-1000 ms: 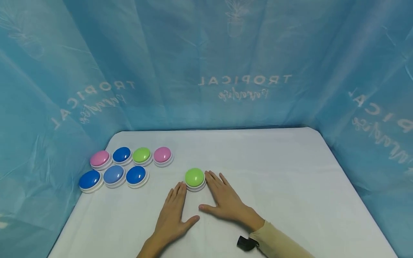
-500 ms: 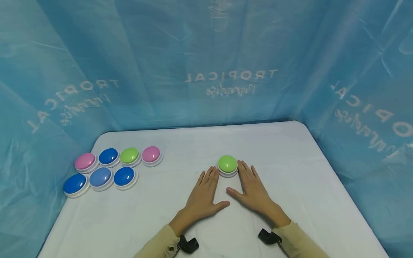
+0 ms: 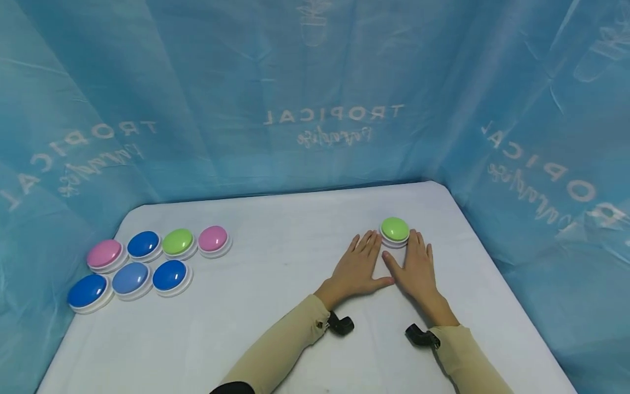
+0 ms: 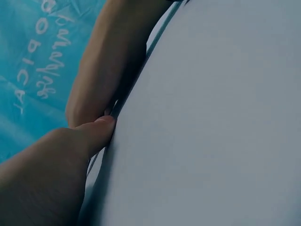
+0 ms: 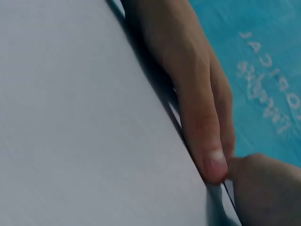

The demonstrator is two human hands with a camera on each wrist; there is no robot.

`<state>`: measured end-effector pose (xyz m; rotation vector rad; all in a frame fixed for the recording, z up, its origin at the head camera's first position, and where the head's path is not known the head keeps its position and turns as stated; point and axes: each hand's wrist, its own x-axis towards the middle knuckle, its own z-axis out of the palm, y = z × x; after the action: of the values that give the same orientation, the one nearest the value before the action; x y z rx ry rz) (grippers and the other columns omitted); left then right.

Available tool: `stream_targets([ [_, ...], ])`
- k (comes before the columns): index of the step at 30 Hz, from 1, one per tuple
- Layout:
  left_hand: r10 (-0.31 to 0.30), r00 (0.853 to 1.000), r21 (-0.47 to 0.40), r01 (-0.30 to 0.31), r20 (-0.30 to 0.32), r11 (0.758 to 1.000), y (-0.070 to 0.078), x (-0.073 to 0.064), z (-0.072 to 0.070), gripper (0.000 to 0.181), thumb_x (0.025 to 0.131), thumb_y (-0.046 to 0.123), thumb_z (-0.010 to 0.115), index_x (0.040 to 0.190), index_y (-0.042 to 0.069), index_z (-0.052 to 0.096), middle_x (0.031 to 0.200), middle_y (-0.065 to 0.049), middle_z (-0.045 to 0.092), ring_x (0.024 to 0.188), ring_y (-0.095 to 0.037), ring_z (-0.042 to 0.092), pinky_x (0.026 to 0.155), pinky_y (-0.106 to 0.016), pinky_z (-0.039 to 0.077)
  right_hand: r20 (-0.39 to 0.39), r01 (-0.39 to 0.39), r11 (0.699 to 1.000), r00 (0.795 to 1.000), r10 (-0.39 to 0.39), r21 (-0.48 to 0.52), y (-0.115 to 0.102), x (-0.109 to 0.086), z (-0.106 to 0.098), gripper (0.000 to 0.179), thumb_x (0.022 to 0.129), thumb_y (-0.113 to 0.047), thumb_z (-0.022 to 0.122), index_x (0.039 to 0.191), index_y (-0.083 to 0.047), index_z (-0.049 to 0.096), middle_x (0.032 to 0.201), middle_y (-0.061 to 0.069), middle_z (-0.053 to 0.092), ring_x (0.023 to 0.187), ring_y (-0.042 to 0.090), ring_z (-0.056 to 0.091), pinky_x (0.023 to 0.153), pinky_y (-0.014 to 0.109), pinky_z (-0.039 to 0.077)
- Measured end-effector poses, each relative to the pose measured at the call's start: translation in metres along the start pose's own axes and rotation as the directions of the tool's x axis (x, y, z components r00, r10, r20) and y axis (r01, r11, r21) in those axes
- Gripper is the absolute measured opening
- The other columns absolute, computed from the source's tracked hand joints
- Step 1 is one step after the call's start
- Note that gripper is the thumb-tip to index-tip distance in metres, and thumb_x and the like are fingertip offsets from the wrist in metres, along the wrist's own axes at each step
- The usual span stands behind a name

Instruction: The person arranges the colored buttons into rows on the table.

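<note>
- Toward the far right of the tabletop [image 3: 275,306], a green button [image 3: 395,229] on a white base sits upright between two hands
- Left hand [image 3: 356,268]: palm down, fingers straight and released, the tips against the left side of the white base
- Right hand [image 3: 418,273]: fingers straight and released too, the tips at the base's right side, thumb spread toward the left hand
- Both wrists wear a black fitting below tan sleeves [image 3: 470,355]
- Well apart, at the left end, seven more buttons stand in two rows: pink, dark blue, green and pink behind; dark blue, lighter blue and dark blue in front [image 3: 169,274]
- Around the sides and back hangs a blue curtain [image 3: 221,98] with mirrored white lettering
- Both wrist views show the hands low over the white cloth [image 4: 211,117], the button hidden
</note>
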<state>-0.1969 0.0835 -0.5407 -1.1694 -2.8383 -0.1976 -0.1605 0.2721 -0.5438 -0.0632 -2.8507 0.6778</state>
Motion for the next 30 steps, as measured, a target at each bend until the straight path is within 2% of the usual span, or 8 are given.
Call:
stream_targets([
  [4, 0.026, 1.000, 0.005, -0.026, 0.014, 1.000, 0.013, 0.030, 0.004, 0.109, 0.097, 0.082, 0.039, 0.168, 0.004, 0.012, 0.177, -0.011, 0.013, 0.166, -0.022, 0.007, 0.135, -0.043, 0.008, -0.040, -0.071, 0.998, 0.997, 0.071, 0.003, 0.018, 0.009, -0.009, 0.096, 0.100, -0.043, 0.065, 0.161, 0.014, 0.016, 0.167, 0.039, 0.022, 0.158, 0.053, 0.017, 0.128, 0.071, 0.008],
  [7, 0.036, 0.999, 0.009, -0.036, 0.017, 0.999, 0.019, 0.045, 0.007, 0.108, 0.098, 0.081, 0.037, 0.169, 0.005, 0.011, 0.178, -0.010, 0.013, 0.166, -0.022, 0.007, 0.135, -0.043, 0.007, -0.059, -0.097, 0.995, 0.993, 0.098, 0.021, 0.026, 0.014, -0.015, 0.094, 0.100, -0.040, 0.065, 0.161, 0.014, 0.018, 0.166, 0.039, 0.023, 0.158, 0.053, 0.017, 0.127, 0.072, 0.007],
  [10, 0.029, 0.999, 0.010, -0.029, 0.016, 1.000, 0.022, 0.052, 0.009, 0.107, 0.098, 0.081, 0.038, 0.169, 0.005, 0.012, 0.178, -0.010, 0.013, 0.166, -0.022, 0.008, 0.135, -0.043, 0.008, -0.055, -0.105, 0.994, 0.993, 0.105, 0.017, 0.031, 0.017, -0.016, 0.095, 0.100, -0.042, 0.064, 0.161, 0.014, 0.018, 0.166, 0.039, 0.023, 0.158, 0.053, 0.017, 0.128, 0.071, 0.007],
  [15, 0.023, 1.000, 0.004, -0.024, 0.017, 1.000, 0.024, 0.056, 0.009, 0.103, 0.100, 0.077, 0.039, 0.169, 0.005, 0.013, 0.177, -0.010, 0.015, 0.166, -0.023, 0.010, 0.135, -0.042, 0.009, -0.064, -0.112, 0.994, 0.992, 0.112, 0.014, 0.034, 0.017, -0.018, 0.096, 0.099, -0.043, 0.066, 0.161, 0.015, 0.019, 0.167, 0.038, 0.024, 0.159, 0.051, 0.018, 0.128, 0.070, 0.007],
  [22, 0.024, 1.000, -0.046, -0.023, 0.012, 0.999, 0.020, 0.047, 0.002, 0.086, 0.106, 0.066, 0.040, 0.169, 0.010, 0.022, 0.176, -0.006, 0.021, 0.165, -0.022, 0.015, 0.135, -0.041, 0.011, -0.095, -0.116, 0.993, 0.989, 0.116, 0.005, 0.026, 0.013, -0.018, 0.093, 0.098, -0.038, 0.067, 0.159, 0.015, 0.022, 0.165, 0.038, 0.027, 0.157, 0.052, 0.021, 0.128, 0.069, 0.010],
  [26, 0.033, 0.999, -0.052, -0.033, 0.001, 0.998, 0.016, 0.029, -0.001, 0.076, 0.108, 0.060, 0.042, 0.167, 0.013, 0.031, 0.175, -0.004, 0.027, 0.164, -0.022, 0.020, 0.135, -0.042, 0.014, -0.086, -0.127, 0.992, 0.988, 0.126, -0.008, 0.019, 0.005, -0.014, 0.092, 0.100, -0.039, 0.064, 0.160, 0.015, 0.021, 0.166, 0.037, 0.026, 0.158, 0.051, 0.019, 0.128, 0.069, 0.010],
  [30, 0.067, 0.998, -0.068, -0.067, -0.012, 0.995, 0.013, 0.004, -0.002, 0.072, 0.109, 0.057, 0.042, 0.166, 0.013, 0.034, 0.174, -0.003, 0.030, 0.164, -0.021, 0.021, 0.135, -0.042, 0.015, -0.081, -0.144, 0.988, 0.987, 0.140, -0.054, 0.006, -0.012, -0.011, 0.093, 0.100, -0.042, 0.062, 0.157, 0.020, 0.022, 0.166, 0.041, 0.020, 0.158, 0.054, 0.016, 0.128, 0.070, 0.011],
])
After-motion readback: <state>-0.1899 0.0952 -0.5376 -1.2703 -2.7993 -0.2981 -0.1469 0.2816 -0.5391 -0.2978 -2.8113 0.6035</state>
